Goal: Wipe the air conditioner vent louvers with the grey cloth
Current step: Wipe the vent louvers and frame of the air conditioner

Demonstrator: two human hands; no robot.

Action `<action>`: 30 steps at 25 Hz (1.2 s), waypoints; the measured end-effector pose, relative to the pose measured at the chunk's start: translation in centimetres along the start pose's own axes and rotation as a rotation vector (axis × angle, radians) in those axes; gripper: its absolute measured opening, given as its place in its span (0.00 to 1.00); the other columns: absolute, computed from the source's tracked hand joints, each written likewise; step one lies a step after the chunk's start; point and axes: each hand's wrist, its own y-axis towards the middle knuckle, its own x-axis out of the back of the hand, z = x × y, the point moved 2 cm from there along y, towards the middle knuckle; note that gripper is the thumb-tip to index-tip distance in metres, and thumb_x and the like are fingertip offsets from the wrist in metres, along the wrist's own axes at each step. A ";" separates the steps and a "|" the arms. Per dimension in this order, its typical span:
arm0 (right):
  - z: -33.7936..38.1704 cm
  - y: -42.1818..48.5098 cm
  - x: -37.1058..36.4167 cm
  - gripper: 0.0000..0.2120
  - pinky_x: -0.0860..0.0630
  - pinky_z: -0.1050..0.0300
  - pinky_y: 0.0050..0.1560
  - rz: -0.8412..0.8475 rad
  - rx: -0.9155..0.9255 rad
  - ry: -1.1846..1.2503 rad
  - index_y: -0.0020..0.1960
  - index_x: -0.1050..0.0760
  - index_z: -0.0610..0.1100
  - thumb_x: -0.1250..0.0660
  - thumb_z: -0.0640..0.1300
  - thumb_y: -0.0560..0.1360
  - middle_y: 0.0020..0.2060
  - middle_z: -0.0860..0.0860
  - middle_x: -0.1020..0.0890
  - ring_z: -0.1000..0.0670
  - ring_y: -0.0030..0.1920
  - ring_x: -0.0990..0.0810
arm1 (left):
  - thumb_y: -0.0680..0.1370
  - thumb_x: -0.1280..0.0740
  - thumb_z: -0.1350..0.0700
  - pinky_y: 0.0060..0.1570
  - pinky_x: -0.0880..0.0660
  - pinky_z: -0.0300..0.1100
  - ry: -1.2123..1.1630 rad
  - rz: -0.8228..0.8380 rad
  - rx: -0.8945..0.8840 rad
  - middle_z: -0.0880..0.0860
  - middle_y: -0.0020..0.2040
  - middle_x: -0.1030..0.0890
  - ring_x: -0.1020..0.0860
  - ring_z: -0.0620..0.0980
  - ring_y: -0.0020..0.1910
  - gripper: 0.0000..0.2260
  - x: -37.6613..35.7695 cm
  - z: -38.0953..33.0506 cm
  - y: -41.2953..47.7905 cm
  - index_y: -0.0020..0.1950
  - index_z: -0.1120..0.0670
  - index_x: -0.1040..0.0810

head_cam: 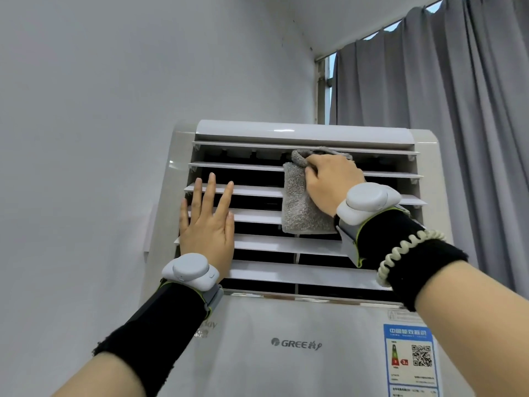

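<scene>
The grey cloth (305, 204) hangs over the upper louvers (257, 217) near the middle of the vent, its top tucked under the second slat. The right hand (332, 181) is closed on it, fingers curled in the fold at 12 o'clock of the cloth. The left hand (207, 224), at 9 o'clock, lies flat and open on the slats, holding nothing. The wiping seems in progress; it is unclear which louvers are already clean, and the lower ones probably remain.

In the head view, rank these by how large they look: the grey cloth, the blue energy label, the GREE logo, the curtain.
1. curtain
2. blue energy label and grey cloth: look alike; the cloth is partly hidden by the right hand, the label cut off
3. GREE logo
</scene>
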 end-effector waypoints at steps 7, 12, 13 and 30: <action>2.1 0.8 -0.2 0.17 0.31 0.52 0.47 0.084 0.016 -0.095 0.58 0.26 0.41 0.48 0.48 0.80 0.57 0.42 0.21 0.39 0.58 0.23 | 0.78 0.57 0.49 0.74 0.53 0.51 -0.021 0.004 0.013 0.50 0.78 0.46 0.51 0.50 0.77 0.24 0.1 -0.1 0.0 0.74 0.44 0.43; 1.9 0.6 -0.8 0.16 0.32 0.53 0.45 0.029 0.016 -0.071 0.56 0.25 0.41 0.47 0.48 0.80 0.56 0.44 0.21 0.40 0.57 0.23 | 0.78 0.57 0.49 0.74 0.56 0.49 -0.028 0.011 0.002 0.50 0.78 0.46 0.51 0.50 0.77 0.24 0.1 0.0 0.0 0.75 0.44 0.44; 2.0 0.4 -1.0 0.16 0.32 0.54 0.45 -0.003 0.015 -0.058 0.56 0.25 0.41 0.47 0.48 0.80 0.56 0.45 0.21 0.41 0.56 0.22 | 0.78 0.57 0.49 0.73 0.57 0.48 -0.030 0.008 -0.003 0.50 0.78 0.46 0.51 0.49 0.77 0.24 0.2 0.0 0.1 0.75 0.44 0.44; 13.1 2.6 -3.5 0.18 0.29 0.52 0.54 0.152 0.140 0.082 0.60 0.27 0.42 0.46 0.52 0.80 0.59 0.43 0.22 0.40 0.60 0.24 | 0.78 0.54 0.46 0.74 0.59 0.40 -0.294 0.206 0.066 0.38 0.74 0.57 0.57 0.34 0.73 0.26 3.0 8.1 -0.5 0.76 0.48 0.52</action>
